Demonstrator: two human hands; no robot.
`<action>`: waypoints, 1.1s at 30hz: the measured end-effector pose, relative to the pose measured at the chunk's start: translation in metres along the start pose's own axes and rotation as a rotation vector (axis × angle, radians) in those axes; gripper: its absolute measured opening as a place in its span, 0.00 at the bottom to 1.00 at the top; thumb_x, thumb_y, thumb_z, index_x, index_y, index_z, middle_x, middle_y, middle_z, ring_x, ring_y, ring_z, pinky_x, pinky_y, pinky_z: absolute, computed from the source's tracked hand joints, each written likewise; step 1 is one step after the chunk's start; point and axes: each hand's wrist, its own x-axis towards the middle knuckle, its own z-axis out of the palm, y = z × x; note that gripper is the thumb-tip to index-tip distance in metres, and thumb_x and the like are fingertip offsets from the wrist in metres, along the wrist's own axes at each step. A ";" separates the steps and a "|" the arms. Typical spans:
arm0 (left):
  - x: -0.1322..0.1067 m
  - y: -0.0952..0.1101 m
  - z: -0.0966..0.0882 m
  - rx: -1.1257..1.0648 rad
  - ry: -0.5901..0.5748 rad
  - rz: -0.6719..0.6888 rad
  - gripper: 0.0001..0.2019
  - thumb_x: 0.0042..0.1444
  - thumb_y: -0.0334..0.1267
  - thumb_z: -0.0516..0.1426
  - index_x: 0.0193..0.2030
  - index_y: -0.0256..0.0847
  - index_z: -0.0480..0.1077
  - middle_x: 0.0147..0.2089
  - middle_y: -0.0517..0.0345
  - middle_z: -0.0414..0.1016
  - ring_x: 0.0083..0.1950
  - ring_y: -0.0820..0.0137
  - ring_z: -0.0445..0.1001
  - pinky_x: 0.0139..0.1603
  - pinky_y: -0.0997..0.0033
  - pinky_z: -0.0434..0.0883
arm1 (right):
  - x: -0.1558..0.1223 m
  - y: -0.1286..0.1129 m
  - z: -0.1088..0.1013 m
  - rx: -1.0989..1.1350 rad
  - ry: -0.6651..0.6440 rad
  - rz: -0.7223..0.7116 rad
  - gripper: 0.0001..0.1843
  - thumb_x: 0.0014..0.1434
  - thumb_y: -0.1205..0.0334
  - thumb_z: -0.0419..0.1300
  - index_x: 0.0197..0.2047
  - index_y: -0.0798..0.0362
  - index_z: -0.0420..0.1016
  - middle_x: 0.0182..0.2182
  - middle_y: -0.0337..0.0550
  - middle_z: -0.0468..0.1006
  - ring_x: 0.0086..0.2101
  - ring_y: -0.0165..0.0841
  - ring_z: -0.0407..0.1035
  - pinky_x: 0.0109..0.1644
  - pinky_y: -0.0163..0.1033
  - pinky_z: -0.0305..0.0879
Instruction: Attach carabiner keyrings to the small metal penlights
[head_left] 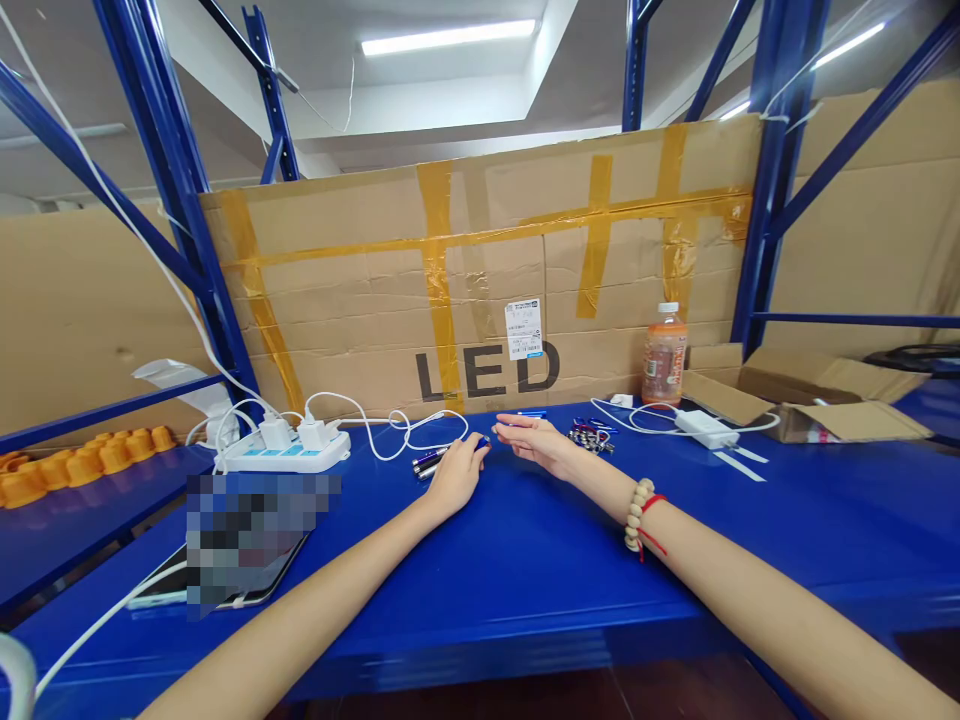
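On the blue table (525, 560), the left hand (456, 478) pinches a small dark piece (484, 441) at its fingertips, just left of the right hand (534, 442), whose fingers are held narrow; I cannot tell what, if anything, they grip. Dark pens (427, 463) lie just left of the left hand, the nearer one, long axes slanting away rightward. Shiny parts (592, 436) sit beyond the right wrist. Farther back stand a bottle (665, 355), its lettering illegible, and cardboard (360, 320) printed "LED", its white label (523, 328) too small to read.
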 end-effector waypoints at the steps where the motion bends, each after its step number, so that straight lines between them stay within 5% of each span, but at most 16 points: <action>1: 0.000 0.000 0.000 0.006 -0.005 0.012 0.11 0.59 0.39 0.41 0.36 0.41 0.62 0.27 0.59 0.69 0.35 0.68 0.66 0.37 0.69 0.62 | -0.001 0.000 0.001 -0.006 0.001 0.017 0.15 0.44 0.66 0.64 0.39 0.52 0.73 0.35 0.42 0.77 0.32 0.25 0.71 0.31 0.27 0.64; 11: 0.002 -0.005 0.005 0.026 -0.034 0.052 0.10 0.58 0.38 0.43 0.34 0.41 0.62 0.28 0.58 0.67 0.35 0.67 0.64 0.37 0.68 0.62 | 0.000 0.006 0.002 -0.086 0.016 0.064 0.16 0.41 0.67 0.65 0.37 0.52 0.74 0.29 0.42 0.78 0.29 0.26 0.71 0.26 0.26 0.61; 20: 0.002 -0.001 -0.002 -0.208 0.037 0.035 0.10 0.58 0.37 0.41 0.31 0.41 0.59 0.26 0.60 0.66 0.32 0.70 0.66 0.36 0.70 0.62 | -0.003 0.001 0.010 -0.703 0.058 -0.672 0.09 0.50 0.57 0.58 0.30 0.54 0.72 0.27 0.39 0.74 0.26 0.27 0.67 0.32 0.33 0.63; 25: 0.000 -0.001 -0.002 -0.256 0.081 0.010 0.09 0.57 0.37 0.42 0.31 0.40 0.59 0.26 0.60 0.65 0.31 0.70 0.66 0.34 0.70 0.62 | -0.011 -0.005 0.009 -1.011 -0.019 -0.790 0.12 0.53 0.52 0.55 0.34 0.49 0.74 0.32 0.38 0.73 0.28 0.26 0.66 0.33 0.33 0.61; 33: -0.003 -0.003 -0.004 -0.293 0.105 0.024 0.07 0.54 0.32 0.43 0.34 0.40 0.61 0.27 0.60 0.66 0.32 0.70 0.66 0.35 0.71 0.62 | -0.017 -0.006 0.013 -1.089 0.004 -0.844 0.10 0.52 0.54 0.57 0.35 0.51 0.72 0.32 0.37 0.72 0.27 0.24 0.66 0.31 0.30 0.58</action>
